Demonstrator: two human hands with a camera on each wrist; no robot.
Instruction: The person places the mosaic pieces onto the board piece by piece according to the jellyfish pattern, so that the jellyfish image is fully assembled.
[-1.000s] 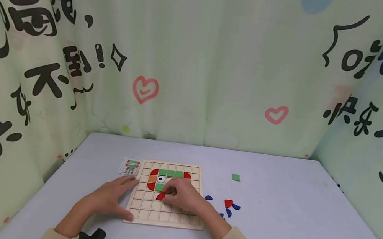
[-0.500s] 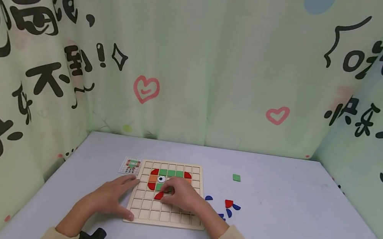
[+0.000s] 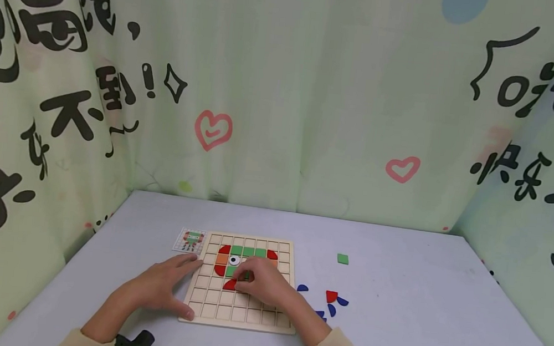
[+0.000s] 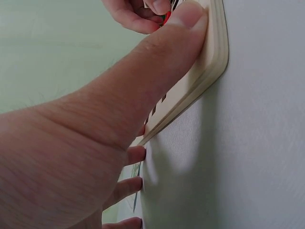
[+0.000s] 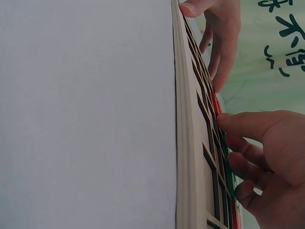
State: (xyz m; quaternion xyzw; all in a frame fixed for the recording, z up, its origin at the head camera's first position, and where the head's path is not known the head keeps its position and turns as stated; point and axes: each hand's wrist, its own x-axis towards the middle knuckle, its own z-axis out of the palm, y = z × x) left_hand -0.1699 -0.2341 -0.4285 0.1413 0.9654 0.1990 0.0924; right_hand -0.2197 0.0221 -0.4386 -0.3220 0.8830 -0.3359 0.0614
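The table [image 3: 394,312] spreads out beneath both hands, and the board [image 3: 210,314] lies between them. The left hand [image 3: 163,282] has its fingers spread at the board's left edge, its thumb on the near corner. The right hand [image 3: 266,283] is bent over the middle, its fingers curled. The card [image 3: 190,240] sits just past the left fingertips; the loose green tile [image 3: 342,259] lies well off to the right of the right fingers.

Just left of the right thumb tip, touching it, is the red piece [image 3: 229,285]. I can't tell whether a finger pinches it too. Over the past second it has slid a little leftward; now it looks lined up with its square, so I'd judge this placement nearly done.
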